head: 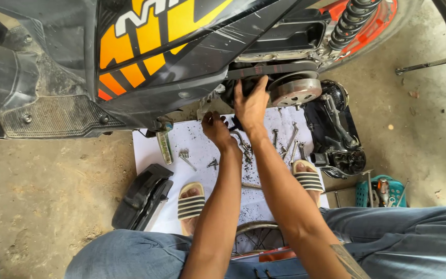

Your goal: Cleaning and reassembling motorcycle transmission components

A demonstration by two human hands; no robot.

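Above the frame's centre, the right hand (pixel 251 103) lay spread on the drive belt (pixel 272 70) beside the round clutch drum (pixel 296 90), apparently seating the belt; next would call for a steady pull along it. Just left, the left hand (pixel 215 126) curled below the engine opening; whether it pinched anything I could not tell. The scooter's black panel (pixel 192 57) hid the front pulley

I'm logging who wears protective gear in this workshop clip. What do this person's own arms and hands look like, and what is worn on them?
Both arms are bare from above the elbow down: no sleeves show. The left hand and right hand wear no gloves, and no ring, watch or bracelet can be seen. The right forearm carries a dark tattoo near the elbow, at the frame's lower edge.
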